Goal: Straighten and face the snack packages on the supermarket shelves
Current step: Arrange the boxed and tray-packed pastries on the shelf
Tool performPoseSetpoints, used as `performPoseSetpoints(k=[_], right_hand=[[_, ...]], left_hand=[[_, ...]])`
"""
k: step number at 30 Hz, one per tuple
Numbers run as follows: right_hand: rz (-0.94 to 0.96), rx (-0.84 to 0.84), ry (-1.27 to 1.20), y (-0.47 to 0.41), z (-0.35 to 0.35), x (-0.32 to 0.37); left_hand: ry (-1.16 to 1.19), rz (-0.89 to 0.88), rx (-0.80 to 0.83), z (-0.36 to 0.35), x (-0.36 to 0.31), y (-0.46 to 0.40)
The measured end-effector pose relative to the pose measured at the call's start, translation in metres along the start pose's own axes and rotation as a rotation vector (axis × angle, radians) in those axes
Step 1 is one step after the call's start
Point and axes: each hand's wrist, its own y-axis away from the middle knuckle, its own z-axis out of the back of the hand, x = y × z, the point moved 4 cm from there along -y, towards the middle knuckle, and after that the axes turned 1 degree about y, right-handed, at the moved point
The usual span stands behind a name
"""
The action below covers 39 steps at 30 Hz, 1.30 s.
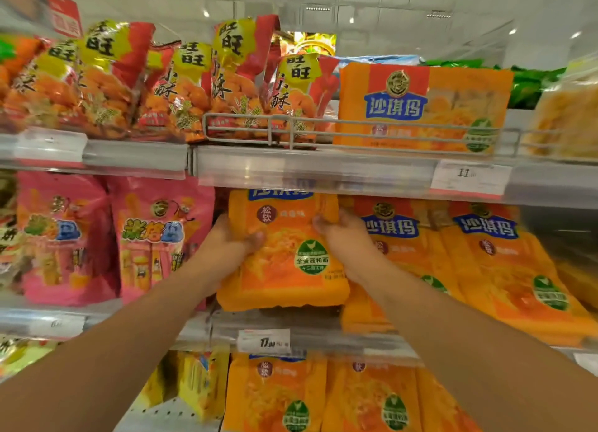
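Observation:
An orange snack package [284, 263] with blue lettering and a green round badge stands upright at the front of the middle shelf [310, 333]. My left hand [226, 247] grips its left edge, thumb on the front. My right hand [343, 237] grips its right edge near the top. The package's top is hidden behind the upper shelf's price rail [323, 169]. Two more orange packages [504, 270] of the same kind lean back to the right of it.
Pink bags [155, 237] stand to the left on the same shelf. Above, red and yellow bags [181, 88] and an orange package [420, 105] sit behind a wire guard [323, 129]. More orange packages [275, 396] fill the shelf below. Price tags [263, 341] hang on the rails.

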Motion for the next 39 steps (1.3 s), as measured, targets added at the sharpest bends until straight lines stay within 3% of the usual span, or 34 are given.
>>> performPoseSetpoints(k=[10,15,22,24,26,28,30,33,37,39], right_hand=[[0.016,-0.084,0.329,0.006,-0.013,-0.029],[0.136,-0.208,0.668,0.017,-0.020,-0.031],[0.115,-0.110,0.812,0.030,-0.022,-0.028],[0.113,-0.029,0.822,0.037,-0.019,-0.019],[0.147,0.052,0.832,0.043,-0.011,-0.002],[0.212,0.079,0.822,0.048,0.002,0.028],[0.274,0.080,0.829,0.055,0.019,0.057],[0.339,0.175,0.847,0.067,0.045,0.088],[0.468,0.205,0.990,0.086,0.099,0.111],[0.549,0.152,0.877,0.088,0.133,0.126]], left_hand=[[-0.162,-0.064,0.029,0.005,0.040,-0.009],[-0.361,-0.018,-0.002,0.005,0.049,-0.009],[-0.514,-0.056,0.020,-0.004,0.037,0.009],[-0.753,-0.229,0.031,-0.010,0.019,0.025],[-0.883,-0.700,0.048,-0.020,-0.022,0.048],[-0.853,-1.189,0.113,-0.032,-0.070,0.070],[-0.809,-1.454,0.117,-0.043,-0.111,0.078],[-0.896,-1.492,-0.006,-0.065,-0.158,0.068],[-1.114,-1.223,-0.088,-0.094,-0.176,0.042],[-1.166,-1.167,-0.129,-0.108,-0.176,0.037]])
